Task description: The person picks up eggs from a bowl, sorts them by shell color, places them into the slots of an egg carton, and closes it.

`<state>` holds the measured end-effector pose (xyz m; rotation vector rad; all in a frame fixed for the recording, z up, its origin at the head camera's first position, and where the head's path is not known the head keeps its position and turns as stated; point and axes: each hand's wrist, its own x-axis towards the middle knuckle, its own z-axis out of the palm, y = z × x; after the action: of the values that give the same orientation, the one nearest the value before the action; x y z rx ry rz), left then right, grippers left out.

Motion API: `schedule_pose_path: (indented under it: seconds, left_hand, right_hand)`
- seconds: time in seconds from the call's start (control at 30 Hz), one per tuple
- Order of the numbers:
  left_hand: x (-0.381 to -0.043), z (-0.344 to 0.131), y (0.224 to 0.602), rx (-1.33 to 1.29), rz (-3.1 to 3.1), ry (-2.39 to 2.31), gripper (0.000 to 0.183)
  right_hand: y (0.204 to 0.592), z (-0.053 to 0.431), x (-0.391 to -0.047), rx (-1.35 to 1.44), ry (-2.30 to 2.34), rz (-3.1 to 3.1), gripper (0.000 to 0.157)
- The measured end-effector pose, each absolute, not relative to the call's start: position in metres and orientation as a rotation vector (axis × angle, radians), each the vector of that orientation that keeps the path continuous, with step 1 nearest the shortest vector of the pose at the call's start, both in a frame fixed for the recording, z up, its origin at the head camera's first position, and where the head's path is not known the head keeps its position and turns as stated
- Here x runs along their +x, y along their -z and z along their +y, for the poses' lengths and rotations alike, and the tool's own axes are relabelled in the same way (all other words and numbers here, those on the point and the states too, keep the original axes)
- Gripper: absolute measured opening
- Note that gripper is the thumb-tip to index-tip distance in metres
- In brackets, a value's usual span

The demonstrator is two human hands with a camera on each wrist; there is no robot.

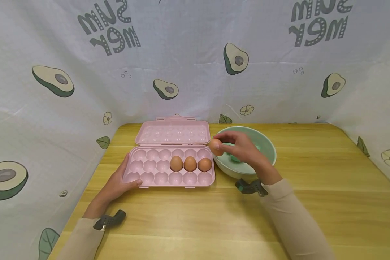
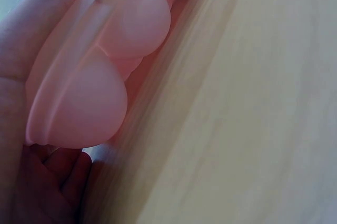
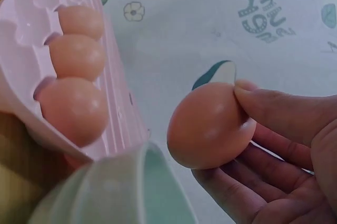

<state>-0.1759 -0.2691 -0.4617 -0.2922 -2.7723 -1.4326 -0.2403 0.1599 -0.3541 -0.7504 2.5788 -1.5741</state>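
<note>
A brown egg [image 1: 216, 147] is pinched between the thumb and fingers of my right hand [image 1: 242, 146], above the left rim of the green bowl [image 1: 269, 144]. The right wrist view shows this egg [image 3: 210, 126] close beyond the bowl's rim. My left hand [image 1: 118, 182] grips the left end of the pink egg tray [image 1: 172, 182], thumb over the front corner. Fingers curl beneath the tray's edge in the left wrist view. Three brown eggs [image 1: 190, 164] sit side by side in the right half of the tray's middle row. The tray's other cups hold nothing.
The tray's pink lid [image 1: 172, 131] lies folded back behind it. Inside the bowl is a green item [image 1: 235, 159], partly hidden by my right hand. A wooden table [image 1: 188, 224] carries everything, and a printed white cloth [image 1: 195, 65] hangs around its back and sides.
</note>
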Motion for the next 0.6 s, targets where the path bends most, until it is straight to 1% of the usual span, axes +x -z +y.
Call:
schedule_pose_path:
  seconds: [0.27, 0.6]
  left_hand:
    - [-0.176, -0.267, 0.459, -0.316, -2.757, 1.427, 0.115]
    - [-0.174, -0.267, 0.459, -0.299, -2.771, 1.432, 0.115]
  right_hand:
    - [0.355, 0.137, -0.24, -0.737, 1.647, 2.532, 0.034]
    - [0.359, 0.109, -0.244, -0.753, 1.717, 2.451, 0.034]
